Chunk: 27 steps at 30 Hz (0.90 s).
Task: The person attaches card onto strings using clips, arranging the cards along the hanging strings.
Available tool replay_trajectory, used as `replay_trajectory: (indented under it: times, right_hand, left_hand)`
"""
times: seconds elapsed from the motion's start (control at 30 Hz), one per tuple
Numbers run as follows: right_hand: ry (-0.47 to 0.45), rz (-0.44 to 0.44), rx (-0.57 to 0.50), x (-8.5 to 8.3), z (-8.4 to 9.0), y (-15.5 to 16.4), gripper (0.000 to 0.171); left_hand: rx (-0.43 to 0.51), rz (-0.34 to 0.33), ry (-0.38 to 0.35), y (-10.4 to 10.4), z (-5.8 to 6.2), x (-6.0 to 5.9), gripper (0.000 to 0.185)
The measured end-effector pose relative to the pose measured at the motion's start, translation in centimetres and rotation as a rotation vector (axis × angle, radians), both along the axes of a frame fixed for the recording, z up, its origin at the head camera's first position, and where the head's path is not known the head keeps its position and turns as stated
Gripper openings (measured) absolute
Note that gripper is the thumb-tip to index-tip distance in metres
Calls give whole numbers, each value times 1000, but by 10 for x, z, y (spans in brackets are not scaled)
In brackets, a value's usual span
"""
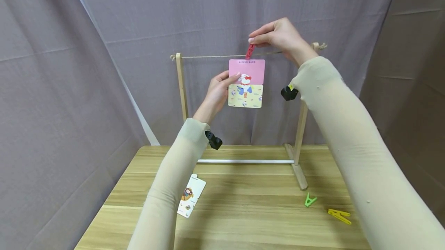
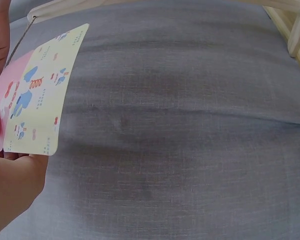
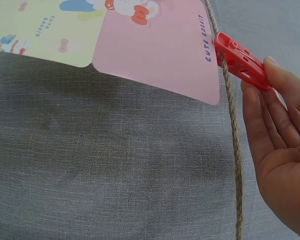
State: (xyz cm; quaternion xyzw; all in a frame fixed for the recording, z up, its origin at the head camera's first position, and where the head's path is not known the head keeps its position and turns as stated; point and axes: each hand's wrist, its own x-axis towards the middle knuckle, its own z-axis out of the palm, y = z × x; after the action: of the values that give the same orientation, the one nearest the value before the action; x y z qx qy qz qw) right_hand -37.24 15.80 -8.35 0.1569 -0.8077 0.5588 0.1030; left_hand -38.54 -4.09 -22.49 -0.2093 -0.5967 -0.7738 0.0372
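A pink and yellow card (image 1: pixel 255 72) with a rabbit picture hangs upright just below a thin rope (image 1: pixel 208 56). My left hand (image 1: pixel 218 91) pinches its left edge, thumb on the front and fingers behind. In the right wrist view, a red clothespin (image 3: pixel 241 61) sits across the rope (image 3: pixel 234 135), its tip at the card's top edge. My right hand (image 1: pixel 279 37) pinches the handle end of that clothespin between thumb and fingers. How far the clothespin's tip bites onto the card cannot be made out.
The rope is strung between wooden posts (image 1: pixel 181 84) of a stand with a white lower bar (image 1: pixel 243 161). On the wooden table (image 1: pixel 243 211) lie a white card with a monkey (image 1: pixel 196 188), a green clothespin (image 1: pixel 309 200) and a yellow clothespin (image 1: pixel 339 216). Grey curtain (image 1: pixel 139 18) hangs behind.
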Motion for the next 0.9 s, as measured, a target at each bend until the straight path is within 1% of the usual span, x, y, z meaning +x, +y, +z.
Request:
replay_trajectory:
  times: [0.17,0.47,0.7,0.9]
  right_hand:
    - [1,-5,32,0,0,0,20]
    - [9,-6,70,1,3,0,26]
    - [-8,-3,96,2,4,-2,30]
    - [-18,-9,111,4,5,-3,34]
  left_hand:
    - [14,4,3,1,2,-1,23]
    - [15,0,5,3,6,-2,25]
    - [44,13,22,5,7,-2,23]
    - [52,19,20,4,8,-2,24]
